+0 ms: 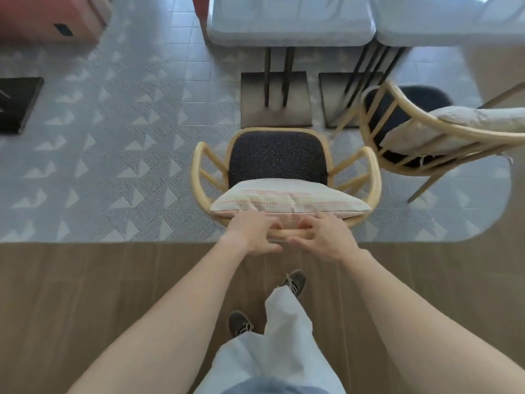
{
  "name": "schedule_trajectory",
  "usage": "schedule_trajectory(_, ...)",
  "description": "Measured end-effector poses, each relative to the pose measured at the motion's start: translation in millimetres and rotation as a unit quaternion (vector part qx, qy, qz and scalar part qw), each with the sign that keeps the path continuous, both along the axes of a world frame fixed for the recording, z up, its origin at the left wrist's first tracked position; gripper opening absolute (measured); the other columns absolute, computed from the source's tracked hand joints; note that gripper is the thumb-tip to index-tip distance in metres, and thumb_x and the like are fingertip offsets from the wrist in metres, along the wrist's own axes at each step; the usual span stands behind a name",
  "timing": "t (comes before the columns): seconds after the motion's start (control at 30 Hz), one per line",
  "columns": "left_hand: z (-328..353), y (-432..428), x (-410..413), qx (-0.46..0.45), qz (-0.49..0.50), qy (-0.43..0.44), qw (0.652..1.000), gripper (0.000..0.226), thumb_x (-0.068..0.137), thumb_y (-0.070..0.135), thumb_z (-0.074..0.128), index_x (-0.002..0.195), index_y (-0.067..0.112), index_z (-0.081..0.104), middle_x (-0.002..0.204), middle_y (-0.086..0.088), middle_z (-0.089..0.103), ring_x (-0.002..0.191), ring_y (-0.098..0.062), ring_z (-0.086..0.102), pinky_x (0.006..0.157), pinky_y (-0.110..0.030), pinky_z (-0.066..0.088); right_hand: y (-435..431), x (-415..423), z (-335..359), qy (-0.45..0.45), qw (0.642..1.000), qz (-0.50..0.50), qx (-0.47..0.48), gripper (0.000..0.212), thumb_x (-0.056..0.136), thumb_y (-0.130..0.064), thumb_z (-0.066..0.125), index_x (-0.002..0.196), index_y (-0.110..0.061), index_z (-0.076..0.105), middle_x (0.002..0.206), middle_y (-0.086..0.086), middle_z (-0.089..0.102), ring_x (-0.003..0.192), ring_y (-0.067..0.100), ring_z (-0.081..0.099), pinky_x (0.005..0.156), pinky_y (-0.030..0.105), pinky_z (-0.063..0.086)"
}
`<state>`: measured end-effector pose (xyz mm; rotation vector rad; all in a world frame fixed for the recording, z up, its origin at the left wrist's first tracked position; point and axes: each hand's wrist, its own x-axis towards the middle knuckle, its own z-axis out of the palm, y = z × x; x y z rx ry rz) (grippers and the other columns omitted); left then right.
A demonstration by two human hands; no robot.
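A light wooden armchair (375, 180) with a dark speckled seat (278, 157) stands in front of me, facing a white table (289, 27). A pale striped cushion (289, 200) leans against its back. My left hand (251, 236) grips the chair's top back rail, fingers over it and thumb under. Just beside it, my right hand (322, 237) curls its fingers over the same rail, with the thumb below. A short piece of rail shows between the two hands.
A second wooden chair (454, 135) with a pale cushion stands tilted at the right, next to another white table (449, 24). Dark table base plates (250, 115) lie on the patterned tile floor ahead. A red-brown block (42, 18) sits far left. I stand on wood flooring.
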<state>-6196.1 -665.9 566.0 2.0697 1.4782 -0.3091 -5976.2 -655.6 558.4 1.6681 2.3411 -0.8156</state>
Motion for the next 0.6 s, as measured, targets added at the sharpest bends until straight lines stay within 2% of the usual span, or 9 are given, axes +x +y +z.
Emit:
schedule_trajectory(0.1,-12.6,10.5,20.7,0.016,-0.039,0.078,0.996,0.041,0.093,0.055,0.059,0.131,0.039,0.058,0.125,-0.002,0.058,0.111,-0.031,0.064,0.084,-0.043,0.051,9.1,-4.0,-5.7,-0.122,0.987,0.103,-0.005,0.041,0.096,-0.061,0.053,0.128,-0.035,0.058,0.129,0.003,0.067,0.12,0.03,0.061,0.098,0.046,0.046)
schedule_trajectory(0.17,-19.7,14.6,30.7,0.003,-0.074,0.116,0.99,0.039,0.096,0.049,0.054,0.132,0.034,0.056,0.126,-0.006,0.056,0.108,-0.033,0.065,0.077,-0.042,0.043,18.0,-10.7,-9.7,-0.164,0.974,0.15,-0.038,0.035,0.099,-0.05,0.052,0.13,-0.035,0.055,0.129,0.004,0.069,0.117,0.031,0.065,0.093,0.044,0.049)
schedule_trajectory(0.23,-27.7,16.5,32.2,-0.011,-0.099,0.13,0.987,0.035,0.096,0.045,0.053,0.128,0.032,0.057,0.124,-0.006,0.06,0.11,-0.031,0.065,0.076,-0.042,0.041,27.5,-16.5,-12.1,-0.172,0.968,0.166,-0.074,0.037,0.097,-0.05,0.054,0.131,-0.038,0.059,0.13,0.001,0.068,0.117,0.03,0.065,0.093,0.043,0.051)
schedule_trajectory(0.33,-36.4,25.5,25.7,-0.061,-0.119,0.097,0.986,0.018,0.094,0.044,0.052,0.109,0.035,0.055,0.112,-0.002,0.069,0.102,-0.029,0.067,0.075,-0.041,0.043,40.9,-17.4,-20.3,-0.17,0.96,0.196,-0.1,0.039,0.093,-0.056,0.054,0.125,-0.037,0.066,0.123,-0.003,0.071,0.113,0.027,0.065,0.095,0.044,0.051)
schedule_trajectory(0.43,-36.9,37.0,24.2,-0.12,-0.118,0.063,0.984,0.011,0.088,0.047,0.053,0.094,0.038,0.053,0.091,0.006,0.064,0.086,-0.025,0.063,0.074,-0.039,0.045,46.1,-12.7,-29.4,-0.156,0.959,0.213,-0.101,0.036,0.09,-0.048,0.058,0.122,-0.036,0.067,0.115,-0.003,0.073,0.1,0.025,0.066,0.081,0.038,0.047)
schedule_trajectory(0.5,-39.2,38.3,24.4,-0.115,-0.111,0.062,0.985,0.013,0.085,0.047,0.054,0.093,0.037,0.056,0.083,0.008,0.059,0.08,-0.022,0.062,0.073,-0.039,0.048,44.9,-9.2,-34.1,-0.149,0.961,0.221,-0.075,0.033,0.088,-0.044,0.061,0.119,-0.034,0.068,0.108,-0.003,0.074,0.09,0.025,0.065,0.076,0.037,0.045)
schedule_trajectory(0.6,-34.1,49.2,23.0,-0.05,-0.121,0.077,0.988,0.022,0.087,0.043,0.055,0.105,0.033,0.063,0.089,0.003,0.063,0.087,-0.027,0.067,0.07,-0.039,0.042,58.9,-5.3,-28.6,-0.125,0.967,0.22,-0.021,0.025,0.09,-0.041,0.062,0.113,-0.034,0.068,0.105,-0.002,0.074,0.087,0.026,0.067,0.071,0.035,0.043)
